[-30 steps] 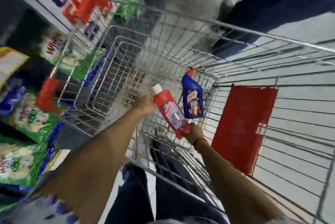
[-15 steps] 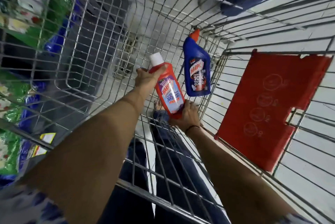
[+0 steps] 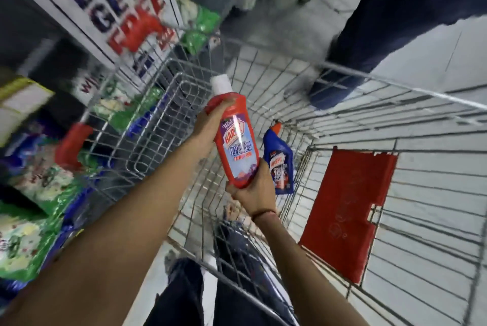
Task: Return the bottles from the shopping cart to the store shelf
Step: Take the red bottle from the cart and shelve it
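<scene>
Two bare hands hold one red bottle [image 3: 236,141] above a wire cart [image 3: 390,83], seen from a head camera looking down. The bottle has a white cap and a label reading "Harpic" and "bathroom cleaner". It is nearly upright, with the cap tipped a little away from the viewer and to the left.

The left hand [image 3: 208,125] wraps around the bottle's shoulder and upper side, its fingers curled closed against the red plastic. The right hand [image 3: 254,191] grips the base from below and to the right, fingers likewise closed around it. A thin band sits on the right wrist.

A blue bottle [image 3: 280,165] with an orange-red cap stands inside the cart, just to the right of the red one and behind the right hand, leaning against the cart's end wall. To its right a red flap [image 3: 350,209] lies against the folded wire seat.

On the left, shelves [image 3: 29,167] carry green and blue packets, blurred by motion. Above them hangs a white sign [image 3: 113,6] with blurred dark and red letters. At top right, another person's leg [image 3: 390,25] in dark trousers stands on the pale tiled floor beyond the cart. The wearer's own dark trousers show below, between the forearms.
</scene>
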The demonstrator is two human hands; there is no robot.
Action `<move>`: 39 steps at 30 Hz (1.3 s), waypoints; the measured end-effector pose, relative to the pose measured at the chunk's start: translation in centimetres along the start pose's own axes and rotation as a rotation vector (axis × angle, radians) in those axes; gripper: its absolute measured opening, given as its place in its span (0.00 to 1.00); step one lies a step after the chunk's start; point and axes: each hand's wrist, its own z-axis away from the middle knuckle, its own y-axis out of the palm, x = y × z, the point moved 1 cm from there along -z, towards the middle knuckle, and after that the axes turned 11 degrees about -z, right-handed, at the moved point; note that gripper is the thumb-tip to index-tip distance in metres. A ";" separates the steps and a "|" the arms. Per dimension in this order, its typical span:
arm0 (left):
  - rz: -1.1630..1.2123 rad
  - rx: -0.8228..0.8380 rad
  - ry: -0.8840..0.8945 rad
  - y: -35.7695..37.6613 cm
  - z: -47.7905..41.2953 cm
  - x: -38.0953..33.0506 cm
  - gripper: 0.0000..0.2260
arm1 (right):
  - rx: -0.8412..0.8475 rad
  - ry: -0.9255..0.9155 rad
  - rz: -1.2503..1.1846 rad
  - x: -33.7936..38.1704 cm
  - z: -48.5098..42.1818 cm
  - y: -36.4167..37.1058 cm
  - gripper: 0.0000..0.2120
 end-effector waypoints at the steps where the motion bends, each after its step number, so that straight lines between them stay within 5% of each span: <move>1: 0.028 0.022 0.041 -0.2 1.0 -1.4 0.34 | -0.021 -0.038 -0.018 1.4 0.4 -0.2 0.34; 3: 0.038 0.043 0.115 -0.9 2.9 -3.7 0.35 | -0.052 -0.095 -0.050 3.7 1.2 -0.5 0.33; 9: 0.027 -0.001 0.276 -3.7 7.8 -7.5 0.15 | -0.052 -0.220 -0.083 8.1 3.8 -0.5 0.30; 13: 0.055 -0.048 0.340 -6.1 10.8 -8.3 0.25 | -0.004 -0.288 -0.134 10.0 5.4 0.4 0.30; 25: 0.272 -0.269 0.450 -17.8 19.5 -7.9 0.26 | 0.180 -0.496 -0.165 15.6 10.8 7.5 0.30; 35: 0.413 -0.562 0.533 -30.7 30.0 -2.1 0.22 | 0.489 -0.699 -0.077 19.6 19.5 17.4 0.33; 39: 0.465 -0.675 0.632 -35.4 35.6 1.4 0.07 | 0.764 -0.721 -0.050 20.4 23.9 21.3 0.30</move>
